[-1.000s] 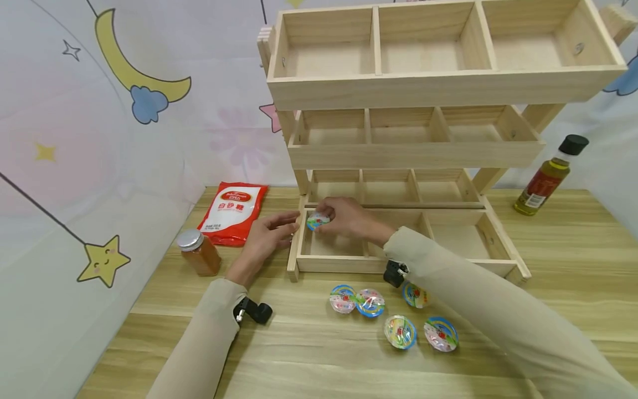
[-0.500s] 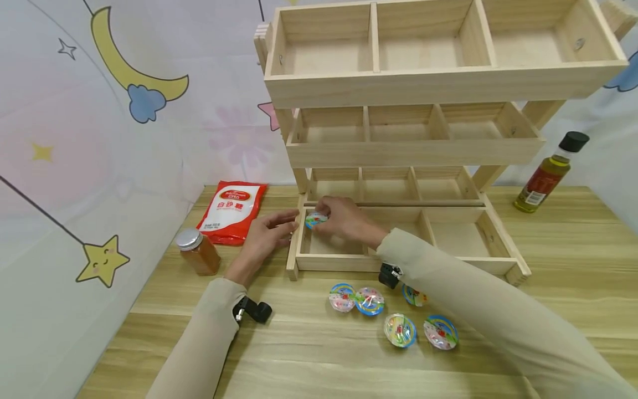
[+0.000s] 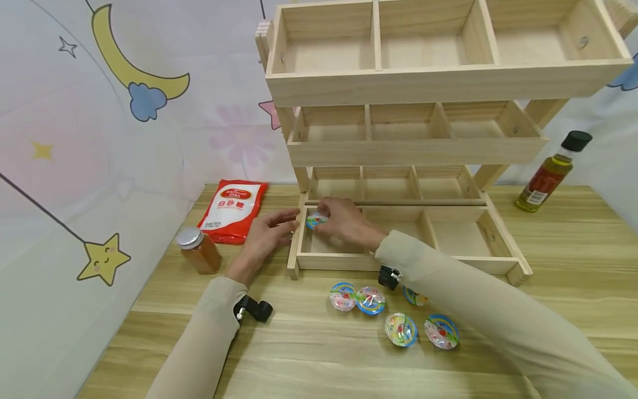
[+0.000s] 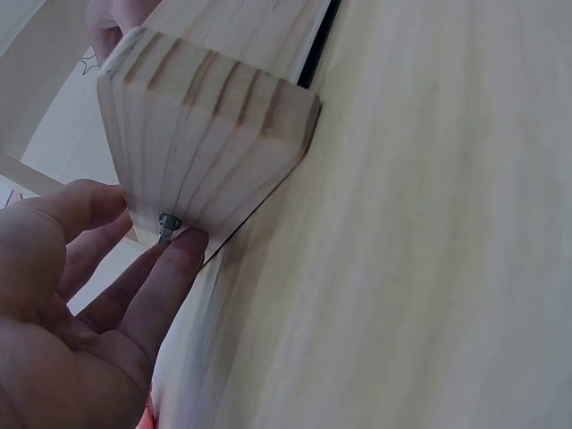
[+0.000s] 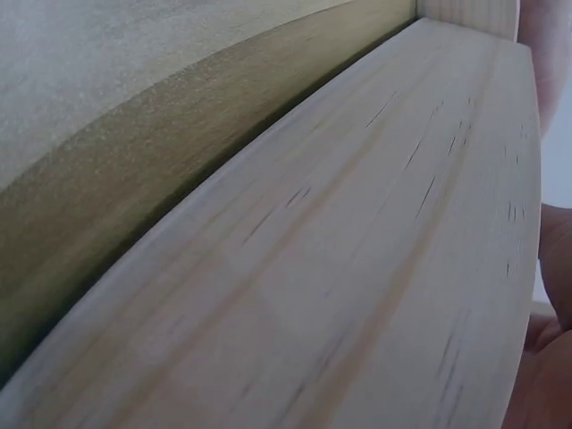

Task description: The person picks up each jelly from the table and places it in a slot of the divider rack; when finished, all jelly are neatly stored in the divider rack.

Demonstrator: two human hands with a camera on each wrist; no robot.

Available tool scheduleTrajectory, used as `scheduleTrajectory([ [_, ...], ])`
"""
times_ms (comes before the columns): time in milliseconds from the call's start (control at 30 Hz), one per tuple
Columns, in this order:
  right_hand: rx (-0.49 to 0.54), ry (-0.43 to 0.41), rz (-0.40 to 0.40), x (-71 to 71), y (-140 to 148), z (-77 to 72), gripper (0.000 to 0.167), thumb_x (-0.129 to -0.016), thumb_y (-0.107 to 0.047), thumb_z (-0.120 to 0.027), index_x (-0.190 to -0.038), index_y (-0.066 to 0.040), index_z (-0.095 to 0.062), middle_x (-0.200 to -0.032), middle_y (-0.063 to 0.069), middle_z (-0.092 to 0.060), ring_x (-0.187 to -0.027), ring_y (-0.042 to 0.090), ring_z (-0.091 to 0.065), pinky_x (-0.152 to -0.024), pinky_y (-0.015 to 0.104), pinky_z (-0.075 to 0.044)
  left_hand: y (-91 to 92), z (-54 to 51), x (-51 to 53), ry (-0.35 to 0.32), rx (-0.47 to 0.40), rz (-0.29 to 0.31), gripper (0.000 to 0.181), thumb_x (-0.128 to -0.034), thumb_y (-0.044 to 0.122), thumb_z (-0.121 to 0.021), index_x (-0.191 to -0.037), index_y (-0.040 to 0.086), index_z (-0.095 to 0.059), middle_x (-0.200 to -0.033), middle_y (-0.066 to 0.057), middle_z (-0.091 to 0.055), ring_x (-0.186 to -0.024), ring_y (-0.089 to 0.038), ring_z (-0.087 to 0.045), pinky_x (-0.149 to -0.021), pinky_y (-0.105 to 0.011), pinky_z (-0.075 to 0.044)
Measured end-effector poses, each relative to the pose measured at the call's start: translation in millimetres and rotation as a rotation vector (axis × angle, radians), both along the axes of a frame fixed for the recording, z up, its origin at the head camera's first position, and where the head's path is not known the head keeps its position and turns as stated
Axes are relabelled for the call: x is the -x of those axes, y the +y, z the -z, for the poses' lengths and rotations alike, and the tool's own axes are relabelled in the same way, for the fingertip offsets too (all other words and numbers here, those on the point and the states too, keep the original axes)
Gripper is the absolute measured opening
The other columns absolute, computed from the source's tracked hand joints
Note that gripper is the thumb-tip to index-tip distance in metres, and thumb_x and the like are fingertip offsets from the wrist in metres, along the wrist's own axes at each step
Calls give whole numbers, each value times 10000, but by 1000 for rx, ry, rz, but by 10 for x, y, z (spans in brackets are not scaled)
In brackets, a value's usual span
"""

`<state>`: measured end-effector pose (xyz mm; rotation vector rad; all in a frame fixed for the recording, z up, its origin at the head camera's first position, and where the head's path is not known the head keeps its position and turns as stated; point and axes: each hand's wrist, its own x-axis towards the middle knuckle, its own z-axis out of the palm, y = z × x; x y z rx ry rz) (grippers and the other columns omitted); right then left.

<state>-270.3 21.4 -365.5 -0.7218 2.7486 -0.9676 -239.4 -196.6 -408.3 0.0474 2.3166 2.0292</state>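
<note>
In the head view my right hand [image 3: 346, 220] reaches into the left compartment of the lowest wooden tray. It pinches a small jelly cup [image 3: 316, 220] with a colourful printed lid, near the compartment's back left corner. My left hand [image 3: 266, 238] rests against the left side of the wooden rack [image 3: 294, 244]. Seen from the left wrist, that hand's fingertips touch the rack's end piece [image 4: 206, 134] beside a metal bolt [image 4: 167, 225]. The right wrist view is mostly filled by the tray's front board [image 5: 340, 241]; only part of the right hand shows at its edge.
Several jelly cups [image 3: 401, 330] lie on the table in front of the rack, one partly hidden by the right sleeve. A red and white bag [image 3: 234, 210] and a silver-lidded jar [image 3: 201, 252] stand left. An oil bottle [image 3: 548, 174] stands right. Upper tiers overhang the lowest tray.
The right hand and the jelly cup have shifted very slightly left in the compartment. The left hand stays against the rack, and the other cups lie unmoved.
</note>
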Motion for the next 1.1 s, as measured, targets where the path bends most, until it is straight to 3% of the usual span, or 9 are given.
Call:
scheduleTrajectory([
  [267, 34, -23, -9, -8, 14, 29, 426, -919, -178, -788, -1269, 33, -669, -1233, 170, -707, -1054, 268, -664, -937, 381, -575, 8, -20, 12, -1, -11, -2, 388, -1025, 75, -705, -1406, 7, -679, -1361, -203, -682, -1059, -176, -695, -840, -323, -639],
  [667, 46, -54, -19, -24, 77, 28, 424, -950, -216, -802, -1273, 23, -666, -1282, 180, -698, -1153, 306, -656, -1025, 429, -550, 9, -2, 14, -9, -6, -5, 397, -1020, 61, -710, -1410, -1, -672, -1360, -219, -677, -1031, -188, -715, -825, -328, -643],
  [867, 80, -67, -26, -46, 160, -40, 485, -942, -233, -828, -1314, 31, -665, -1264, 178, -714, -1175, 305, -667, -1029, 419, -550, 11, -3, 12, 0, 8, -12, 397, -1016, 67, -713, -1406, 2, -677, -1350, -219, -682, -1030, -190, -715, -824, -323, -642],
  [1100, 164, -38, -59, -170, 328, -173, 462, -962, -171, -785, -1335, 73, -665, -1247, 208, -721, -1149, 315, -697, -1010, 430, -567, 7, 3, 2, 5, 6, -6, 400, -1014, 65, -709, -1406, -8, -673, -1351, -230, -681, -1016, -181, -720, -822, -320, -641],
])
